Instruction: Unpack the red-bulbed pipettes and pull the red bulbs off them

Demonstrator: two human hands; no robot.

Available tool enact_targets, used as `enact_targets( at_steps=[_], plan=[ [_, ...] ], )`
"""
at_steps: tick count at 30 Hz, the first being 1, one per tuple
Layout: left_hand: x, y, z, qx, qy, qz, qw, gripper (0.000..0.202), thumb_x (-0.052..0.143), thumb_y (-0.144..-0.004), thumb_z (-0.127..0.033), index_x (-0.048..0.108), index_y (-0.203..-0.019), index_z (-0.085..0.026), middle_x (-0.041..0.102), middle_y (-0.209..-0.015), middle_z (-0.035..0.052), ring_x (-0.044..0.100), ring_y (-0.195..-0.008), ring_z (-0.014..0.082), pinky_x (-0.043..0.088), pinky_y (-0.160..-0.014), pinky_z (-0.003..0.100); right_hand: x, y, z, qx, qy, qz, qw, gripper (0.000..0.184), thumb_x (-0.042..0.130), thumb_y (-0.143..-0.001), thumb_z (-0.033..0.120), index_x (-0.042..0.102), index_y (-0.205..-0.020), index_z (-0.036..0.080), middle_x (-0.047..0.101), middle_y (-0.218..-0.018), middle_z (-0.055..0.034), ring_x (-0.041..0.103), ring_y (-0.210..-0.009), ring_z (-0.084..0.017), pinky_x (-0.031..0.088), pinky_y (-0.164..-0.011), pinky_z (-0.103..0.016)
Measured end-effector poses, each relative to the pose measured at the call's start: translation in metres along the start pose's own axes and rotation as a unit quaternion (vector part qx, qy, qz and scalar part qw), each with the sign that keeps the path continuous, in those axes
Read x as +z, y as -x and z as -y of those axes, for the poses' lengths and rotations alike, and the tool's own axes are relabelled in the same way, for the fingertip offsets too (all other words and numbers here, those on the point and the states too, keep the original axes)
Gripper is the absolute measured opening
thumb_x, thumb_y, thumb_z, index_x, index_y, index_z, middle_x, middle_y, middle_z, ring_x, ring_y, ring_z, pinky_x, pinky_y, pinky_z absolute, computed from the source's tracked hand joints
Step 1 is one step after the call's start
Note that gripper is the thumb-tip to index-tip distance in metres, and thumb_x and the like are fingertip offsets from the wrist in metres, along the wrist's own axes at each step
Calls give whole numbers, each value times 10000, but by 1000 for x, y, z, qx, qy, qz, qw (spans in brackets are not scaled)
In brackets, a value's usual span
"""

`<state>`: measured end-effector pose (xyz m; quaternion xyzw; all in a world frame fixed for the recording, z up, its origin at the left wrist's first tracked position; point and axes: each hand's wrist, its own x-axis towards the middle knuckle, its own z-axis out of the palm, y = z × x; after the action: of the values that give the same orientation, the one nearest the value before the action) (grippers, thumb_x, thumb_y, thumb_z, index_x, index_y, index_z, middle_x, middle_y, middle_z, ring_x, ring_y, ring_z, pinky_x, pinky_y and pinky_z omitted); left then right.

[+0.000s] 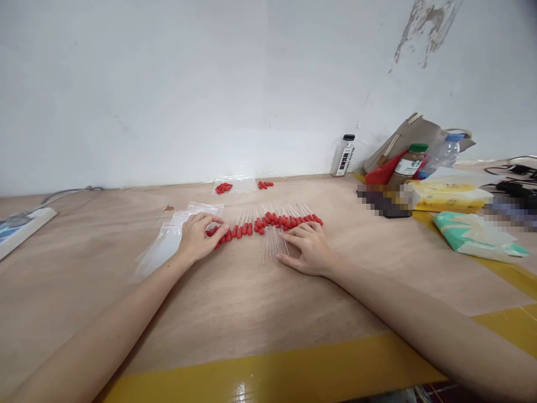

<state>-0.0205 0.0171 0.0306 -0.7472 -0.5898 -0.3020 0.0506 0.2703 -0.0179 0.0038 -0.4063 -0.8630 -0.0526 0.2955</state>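
A row of droppers with red rubber bulbs and thin clear tubes lies across the paper-covered table. My left hand rests at the row's left end, fingers curved and apart, with the thumb touching the bulbs there; part of that end is hidden under it. At the right part of the row is my right hand, its fingers spread. Its index finger and thumb touch or nearly touch a group of clear tubes that point toward me. Other tubes point toward the wall.
Clear zip bags lie beside my left hand. Farther back are a bag with red bulbs and some loose red bulbs. Bottles, a tissue pack and a green packet stand at right; a power strip at left.
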Motion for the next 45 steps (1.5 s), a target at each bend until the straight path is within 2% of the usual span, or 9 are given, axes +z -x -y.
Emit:
enact_targets(
  at_steps=[10, 16, 21, 24, 27, 30, 32, 37, 45],
  plan=[
    [15, -47, -20, -85, -133, 165, 974, 274, 542, -649, -475, 665, -638, -231, 567, -1053, 128, 408, -1094, 374, 287, -881, 556, 0, -1, -1, -8, 25, 16, 1000, 625, 486, -742, 630, 554, -1187, 196, 596, -997, -102, 500, -930, -232, 267, -894, -439],
    [26, -57, -31, -97, -145, 173, 969, 232, 565, -613, -369, 588, -480, -180, 610, -826, 149, 477, -989, 384, 357, -801, 535, 1, -3, -1, 54, 15, -27, 998, 518, 465, -789, 574, 596, -1103, 184, 615, -925, -93, 510, -906, -229, 297, -855, -406],
    [5, -54, -41, -114, -148, 135, 973, 288, 447, -739, -331, 567, -532, -172, 606, -799, 162, 497, -961, 389, 412, -700, 487, 3, -4, -5, 135, -38, -95, 986, 274, 464, -846, 379, 621, -993, 209, 633, -861, -57, 538, -862, -199, 335, -843, -380],
    [-8, -35, -47, -51, -127, 92, 986, 262, 362, -830, -312, 574, -778, -167, 605, -890, 148, 530, -935, 320, 421, -720, 418, 3, -4, -10, 145, -67, -162, 974, 280, 464, -841, 351, 590, -1037, 194, 609, -916, -77, 541, -884, -201, 376, -829, -365],
    [-7, -6, -51, 85, -78, 72, 991, 232, 326, -885, -293, 521, -907, -168, 611, -770, 82, 572, -740, 236, 426, -663, 348, 3, -4, -11, 101, -68, -212, 970, 448, 508, -811, 411, 506, -1183, 162, 540, -1105, -131, 500, -1029, -228, 378, -880, -369],
    [4, 21, -54, 205, -56, 26, 977, 200, 360, -906, -286, 523, -861, -180, 629, -805, 57, 582, -757, 203, 423, -692, 318, 2, -3, -9, 26, -37, -172, 984, 570, 558, -768, 494, 473, -1242, 190, 527, -1188, -125, 469, -1099, -246, 325, -940, -396],
    [13, 31, -55, 254, -31, -26, 966, 187, 401, -904, -288, 528, -823, -179, 637, -800, 41, 583, -737, 176, 424, -682, 292, 4, -3, -8, -23, -21, -130, 991, 502, 561, -777, 489, 519, -1203, 226, 610, -1093, -87, 506, -1054, -228, 281, -957, -411],
    [24, 36, -57, 308, 36, -100, 945, 125, 492, -874, -270, 544, -819, -170, 642, -764, 25, 579, -708, 145, 433, -666, 268, 12, -5, -5, -104, -8, -152, 983, 269, 530, -842, 375, 621, -1048, 227, 690, -836, -16, 569, -883, -159, 235, -952, -406],
    [13, 33, -59, 315, -19, -68, 947, 171, 540, -843, -334, 610, -773, -195, 645, -701, 2, 541, -723, 157, 370, -738, 323, 9, -6, 1, -130, 4, -146, 981, 187, 507, -858, 295, 669, -804, 219, 645, -650, 28, 525, -723, -115, 252, -893, -357]
  ],
)
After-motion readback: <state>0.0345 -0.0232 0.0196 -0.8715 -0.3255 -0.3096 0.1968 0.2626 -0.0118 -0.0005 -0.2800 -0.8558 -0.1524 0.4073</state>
